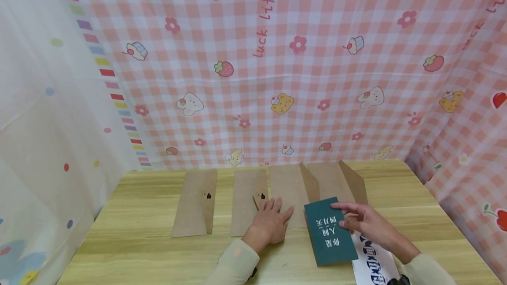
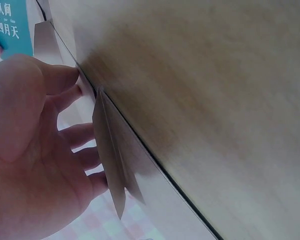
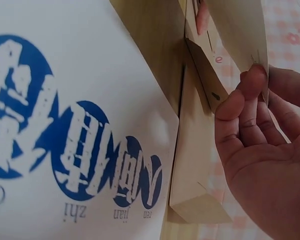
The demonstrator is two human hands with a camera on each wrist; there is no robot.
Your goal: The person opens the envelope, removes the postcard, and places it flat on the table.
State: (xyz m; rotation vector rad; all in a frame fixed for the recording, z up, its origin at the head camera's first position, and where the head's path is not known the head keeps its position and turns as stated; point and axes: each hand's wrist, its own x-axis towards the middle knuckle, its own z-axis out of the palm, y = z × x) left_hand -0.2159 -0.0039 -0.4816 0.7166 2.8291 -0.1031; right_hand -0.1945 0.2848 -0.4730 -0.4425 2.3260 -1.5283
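Note:
My right hand (image 1: 368, 223) pinches a dark teal card (image 1: 328, 245) with white characters by its edge. The card is tilted over the front of the brown envelopes, and its pale back (image 3: 240, 30) faces the right wrist camera. My left hand (image 1: 269, 225) lies palm down with fingers spread across two neighbouring envelopes. Its fingertips are at the raised flap (image 2: 110, 155) of one brown envelope (image 1: 243, 206). Beside it lies another envelope (image 1: 287, 188) with its flap standing open.
A brown envelope (image 1: 190, 210) lies at the left and another (image 1: 326, 179) at the right, its flap unfolded. Under my right forearm is a white card (image 3: 125, 65) with blue circles. A checked pink cloth (image 1: 237, 87) hangs behind the wooden table (image 1: 130, 232).

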